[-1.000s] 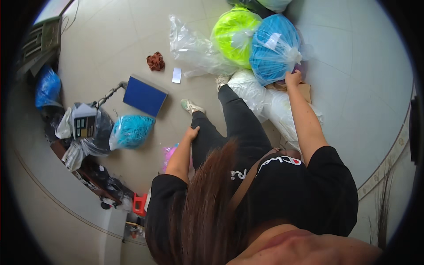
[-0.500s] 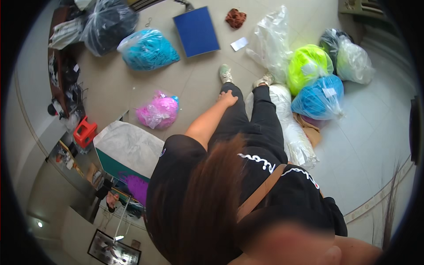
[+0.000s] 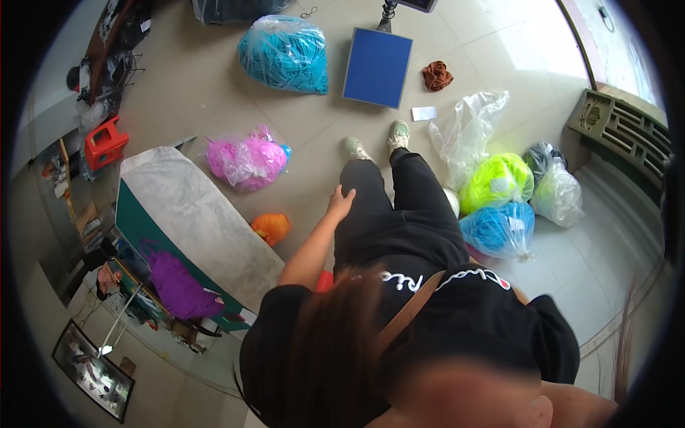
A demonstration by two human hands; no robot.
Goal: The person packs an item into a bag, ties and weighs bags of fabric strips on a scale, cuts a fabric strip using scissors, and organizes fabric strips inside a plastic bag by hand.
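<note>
My left hand (image 3: 341, 202) hangs beside my left thigh, touching the black trousers (image 3: 367, 192). Its thumb and a finger show apart, and it holds nothing that I can see. Of my right arm only the black sleeve shows; the right hand is out of view. Left of my left hand lies a clear bag of pink strips (image 3: 246, 160), with a small orange bundle (image 3: 271, 230) below it. Ahead of my feet stands a scale with a blue platform (image 3: 378, 68), and a white paper (image 3: 423, 113) lies at its near right.
Filled bags stand around: turquoise (image 3: 285, 57), neon yellow (image 3: 497, 184), blue (image 3: 503, 230) and whitish (image 3: 558, 196). A grey-topped table (image 3: 193, 207) stands left, a purple bag (image 3: 178, 282) at its side. A red stool (image 3: 105, 145), brown cloth (image 3: 437, 75) and dark carved bench (image 3: 621, 132) lie farther out.
My view has swung, bringing the carved bench and orange bundle into sight. My feet now stand closer to the blue platform. My left hand has shifted from atop the thigh to its outer side.
</note>
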